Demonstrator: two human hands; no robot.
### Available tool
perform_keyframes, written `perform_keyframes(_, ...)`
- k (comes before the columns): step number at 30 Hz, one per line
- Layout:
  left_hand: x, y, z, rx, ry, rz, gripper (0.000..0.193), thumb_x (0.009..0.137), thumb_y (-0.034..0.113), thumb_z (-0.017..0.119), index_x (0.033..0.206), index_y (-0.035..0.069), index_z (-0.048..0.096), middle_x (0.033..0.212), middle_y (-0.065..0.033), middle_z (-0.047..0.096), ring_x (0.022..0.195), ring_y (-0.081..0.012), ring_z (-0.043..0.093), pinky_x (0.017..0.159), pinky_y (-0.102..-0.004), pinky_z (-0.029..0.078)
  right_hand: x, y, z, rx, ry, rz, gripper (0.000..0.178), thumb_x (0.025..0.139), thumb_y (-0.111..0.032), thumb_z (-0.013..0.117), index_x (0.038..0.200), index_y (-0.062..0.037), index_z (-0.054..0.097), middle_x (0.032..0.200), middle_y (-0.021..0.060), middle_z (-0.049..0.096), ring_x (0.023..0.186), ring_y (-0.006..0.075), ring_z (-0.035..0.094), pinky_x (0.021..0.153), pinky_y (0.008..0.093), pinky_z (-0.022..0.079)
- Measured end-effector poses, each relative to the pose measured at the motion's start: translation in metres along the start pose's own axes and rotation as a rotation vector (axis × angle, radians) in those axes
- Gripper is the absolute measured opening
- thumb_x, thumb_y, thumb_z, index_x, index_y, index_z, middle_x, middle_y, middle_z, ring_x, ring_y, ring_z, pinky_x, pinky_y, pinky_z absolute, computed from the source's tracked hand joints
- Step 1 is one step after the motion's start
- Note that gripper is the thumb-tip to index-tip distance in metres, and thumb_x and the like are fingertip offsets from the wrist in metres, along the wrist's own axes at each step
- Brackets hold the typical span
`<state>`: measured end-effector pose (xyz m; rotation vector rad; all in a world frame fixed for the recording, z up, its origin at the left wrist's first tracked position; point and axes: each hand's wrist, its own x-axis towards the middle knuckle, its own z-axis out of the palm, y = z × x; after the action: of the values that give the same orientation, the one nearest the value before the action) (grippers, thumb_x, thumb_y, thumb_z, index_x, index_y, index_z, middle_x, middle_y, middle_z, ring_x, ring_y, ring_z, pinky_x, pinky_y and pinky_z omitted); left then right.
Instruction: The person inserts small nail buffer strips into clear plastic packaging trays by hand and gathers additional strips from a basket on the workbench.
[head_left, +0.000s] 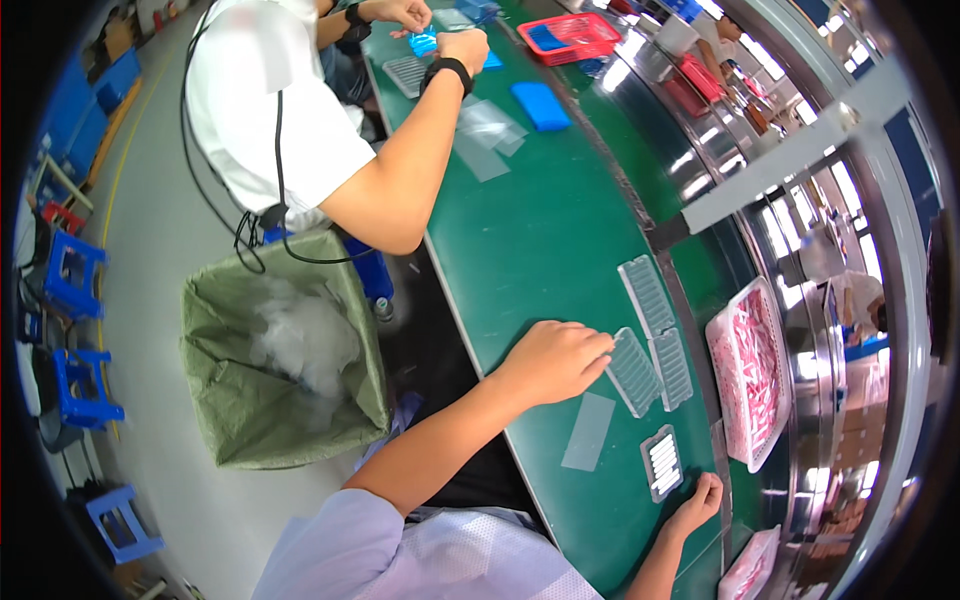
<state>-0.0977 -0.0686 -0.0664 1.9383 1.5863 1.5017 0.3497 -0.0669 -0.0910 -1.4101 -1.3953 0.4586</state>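
Touching left hand (556, 360), ribbed tray (633, 372) lies lengthwise away

Bright, even overhead light; white glare streaks the metal rail (700, 130) beside the table (540, 240). Shadows are soft. Fisheye bends edges, with black corners and slightly blurred rim.

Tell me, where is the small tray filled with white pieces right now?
In the head view, the small filled tray lies on the green bench, low and right of centre, just left of the right hand and beside a clear sheet.
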Motion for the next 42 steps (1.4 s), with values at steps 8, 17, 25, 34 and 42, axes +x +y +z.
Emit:
perform_keyframes(8,-0.002,0.005,-0.004,0.064,-0.038,-0.013,0.011,0.09,0.015,0.075,0.098,0.009,0.072,0.075,-0.0063,0.069,0.069,-0.0257,0.069,0.063,-0.0393,0.054,-0.007,-0.016,0.014,0.029,-0.048,-0.057,0.014,0.101,-0.006,0.063,0.089,-0.0019,0.057,0.097,0.0054,0.058,0.089,0.0135,0.052,0.081,0.0287,0.043)
perform_keyframes(17,0.006,0.014,0.005,0.147,-0.084,-0.037,0.014,0.085,0.01,0.078,0.098,0.008,0.074,0.071,-0.007,0.065,0.062,-0.0236,0.065,0.058,-0.0359,0.051,-0.007,-0.026,0.015,0.028,0.0,-0.091,0.012,0.093,-0.001,0.07,0.084,0.0003,0.062,0.094,0.0116,0.064,0.093,0.0226,0.061,0.088,0.0352,0.048)
perform_keyframes(25,0.005,0.017,0.005,0.14,-0.171,-0.017,0.016,0.085,0.003,0.076,0.1,0.004,0.073,0.067,-0.006,0.056,0.06,-0.0205,0.052,0.058,-0.033,0.044,-0.007,-0.04,0.017,-0.029,0.111,-0.048,0.011,0.087,-0.004,0.076,0.084,-0.0038,0.065,0.093,0.0088,0.069,0.092,0.0251,0.062,0.088,0.0362,0.047)
perform_keyframes(34,-0.004,-0.004,-0.002,-0.143,-0.123,-0.2,0.02,0.094,0.005,0.07,0.113,-0.001,0.069,0.072,0.0003,0.057,0.062,-0.0065,0.045,0.056,-0.0254,0.032,-0.003,-0.048,0.01,-0.142,0.115,-0.014,0.011,0.087,-0.006,0.076,0.084,-0.0046,0.065,0.092,0.0076,0.069,0.089,0.0252,0.062,0.086,0.0362,0.047)
perform_keyframes(42,-0.021,-0.01,-0.015,-0.074,-0.209,-0.312,0.034,0.101,0.016,0.074,0.125,-0.004,0.062,0.091,-0.0054,0.06,0.072,-0.0128,0.049,0.064,-0.028,0.044,-0.004,-0.045,0.016,-0.125,0.165,0.025,0.011,0.09,-0.003,0.075,0.085,-0.0039,0.065,0.089,0.0078,0.069,0.086,0.024,0.062,0.082,0.0351,0.048)
